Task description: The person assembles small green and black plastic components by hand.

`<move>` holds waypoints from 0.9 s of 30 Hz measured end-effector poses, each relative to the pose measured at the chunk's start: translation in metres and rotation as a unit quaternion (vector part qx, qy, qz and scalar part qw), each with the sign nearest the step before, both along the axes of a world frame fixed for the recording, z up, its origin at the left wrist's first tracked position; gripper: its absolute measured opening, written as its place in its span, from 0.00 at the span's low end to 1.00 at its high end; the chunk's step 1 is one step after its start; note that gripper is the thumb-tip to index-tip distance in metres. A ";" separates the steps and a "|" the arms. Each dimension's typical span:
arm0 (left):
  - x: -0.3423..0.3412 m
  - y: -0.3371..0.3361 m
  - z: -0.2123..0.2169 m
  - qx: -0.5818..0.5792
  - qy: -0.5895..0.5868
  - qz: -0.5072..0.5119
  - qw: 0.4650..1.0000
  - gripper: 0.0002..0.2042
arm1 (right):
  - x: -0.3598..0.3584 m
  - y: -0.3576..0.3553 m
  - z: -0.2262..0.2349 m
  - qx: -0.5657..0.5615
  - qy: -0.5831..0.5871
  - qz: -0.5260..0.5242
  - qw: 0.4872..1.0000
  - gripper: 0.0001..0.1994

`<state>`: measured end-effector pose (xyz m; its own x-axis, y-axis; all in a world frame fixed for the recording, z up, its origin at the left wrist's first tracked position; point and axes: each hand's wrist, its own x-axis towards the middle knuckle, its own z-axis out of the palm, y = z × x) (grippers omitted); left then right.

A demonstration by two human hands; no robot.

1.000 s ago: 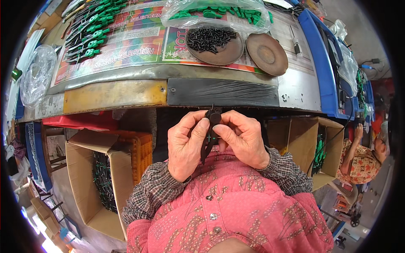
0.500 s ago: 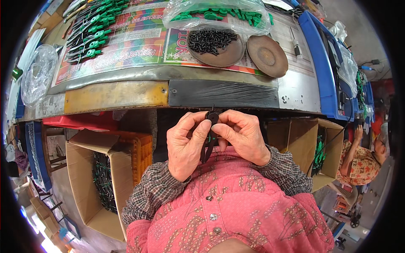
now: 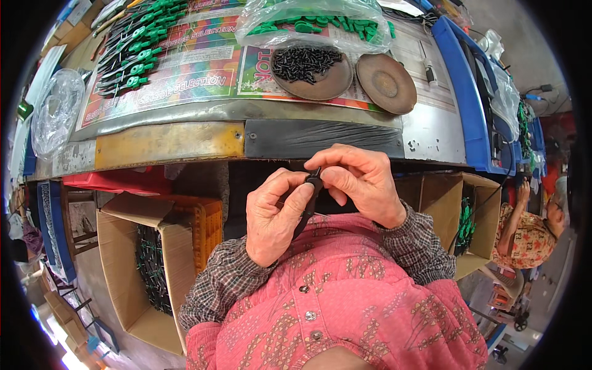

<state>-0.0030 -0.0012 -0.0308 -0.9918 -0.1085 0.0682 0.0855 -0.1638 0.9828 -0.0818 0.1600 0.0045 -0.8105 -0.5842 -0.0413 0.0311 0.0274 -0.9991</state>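
My left hand (image 3: 274, 216) pinches a slim black plastic part (image 3: 306, 206) between thumb and fingers, just in front of the bench edge. The part slants down toward my lap. A small black pin (image 3: 318, 172) sticks up at its top end. My right hand (image 3: 364, 185) is at that end, thumb and index finger closed around the pin, the other fingers curled loosely. On the bench beyond, a brown dish (image 3: 330, 88) holds a heap of small black pins (image 3: 306, 64). Beside it lies a second brown dish (image 3: 387, 83).
Rows of green-and-black plastic pieces (image 3: 137, 55) lie at the back left. A clear bag of green parts (image 3: 314, 24) sits behind the dishes. A blue tray (image 3: 459, 92) borders the right. Cardboard boxes (image 3: 126, 271) (image 3: 484, 222) flank me; a co-worker (image 3: 527, 231) is at far right.
My right hand has shifted up and a little right, its index finger now over the top of the black part. The part has turned in my left hand, and its green piece no longer shows.
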 end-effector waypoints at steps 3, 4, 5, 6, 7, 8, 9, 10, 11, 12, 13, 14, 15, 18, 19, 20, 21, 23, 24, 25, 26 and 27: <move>0.000 0.001 -0.001 -0.027 0.020 -0.012 0.999 0.07 | -0.006 -0.001 -0.003 -0.073 -0.053 0.049 0.995 0.05; -0.001 0.001 0.000 -0.027 0.019 -0.014 0.999 0.07 | -0.007 0.000 -0.002 -0.073 -0.054 0.047 0.995 0.05; -0.002 0.001 0.003 -0.038 0.025 -0.015 0.999 0.07 | -0.009 0.000 0.000 -0.064 -0.060 0.057 0.994 0.06; -0.002 0.001 0.004 -0.049 0.031 -0.017 0.998 0.07 | -0.010 0.001 0.002 -0.055 -0.066 0.067 0.994 0.06; -0.003 0.002 0.004 -0.050 0.032 -0.016 0.998 0.07 | -0.012 0.000 0.003 -0.051 -0.065 0.068 0.994 0.06; -0.003 0.002 0.004 -0.055 0.035 -0.004 0.998 0.07 | -0.012 -0.002 0.005 -0.051 -0.064 0.069 0.994 0.06; -0.004 0.002 0.004 -0.060 0.038 0.008 0.997 0.07 | -0.009 -0.003 0.006 -0.037 -0.064 0.055 0.996 0.06; -0.005 0.002 0.006 -0.061 0.044 0.009 0.997 0.07 | -0.008 -0.004 0.009 -0.022 -0.061 0.040 0.997 0.05; -0.005 0.001 0.008 -0.075 0.035 0.017 0.996 0.07 | -0.007 -0.002 0.010 -0.027 -0.062 0.040 0.997 0.04; -0.004 0.001 0.011 -0.089 0.025 0.026 0.995 0.06 | -0.006 0.000 0.011 -0.007 -0.044 0.047 0.998 0.05; -0.002 0.001 0.013 -0.074 -0.012 0.023 0.997 0.06 | -0.006 0.001 0.013 0.019 -0.004 0.051 0.999 0.04; 0.000 0.000 0.014 -0.071 -0.039 0.017 0.997 0.05 | -0.005 0.001 0.014 0.045 0.037 0.054 0.997 0.03; 0.000 0.001 0.013 -0.049 -0.050 0.015 0.997 0.05 | -0.006 0.001 0.014 0.071 0.064 0.055 0.994 0.03; 0.002 0.003 0.016 0.008 -0.076 0.000 0.997 0.05 | -0.003 -0.001 0.018 0.071 0.024 0.041 0.996 0.03; 0.002 0.004 0.019 0.044 -0.076 -0.001 0.996 0.06 | -0.003 -0.002 0.019 0.069 0.029 0.040 0.996 0.03; 0.001 0.004 0.020 0.080 -0.076 -0.003 0.994 0.06 | -0.003 -0.003 0.020 0.066 0.021 0.034 0.997 0.03; 0.002 0.002 0.018 0.081 -0.079 -0.012 0.994 0.06 | -0.003 -0.004 0.021 0.063 0.013 0.028 0.998 0.03; 0.001 0.001 0.017 0.065 -0.071 -0.017 0.995 0.06 | -0.003 -0.005 0.022 0.064 0.011 0.022 0.998 0.03; 0.000 0.000 0.017 0.052 -0.068 -0.021 0.996 0.06 | -0.003 -0.006 0.023 0.068 0.004 0.019 0.998 0.03; -0.001 0.001 0.021 0.068 -0.072 -0.021 0.995 0.05 | -0.003 -0.008 0.023 0.063 0.009 0.007 0.998 0.04; -0.003 0.001 0.020 0.066 -0.068 -0.022 0.995 0.05 | -0.004 -0.008 0.024 0.061 0.013 0.007 0.998 0.04; -0.004 0.001 0.019 0.064 -0.068 -0.017 0.995 0.05 | -0.005 -0.009 0.025 0.055 0.003 0.005 0.998 0.04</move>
<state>-0.0065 -0.0003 -0.0121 -0.9941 -0.0734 -0.0795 -0.0551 -0.2885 0.9559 -0.0871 0.1507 0.0293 -0.8049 -0.5849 -0.1007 0.0235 0.1381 -0.9901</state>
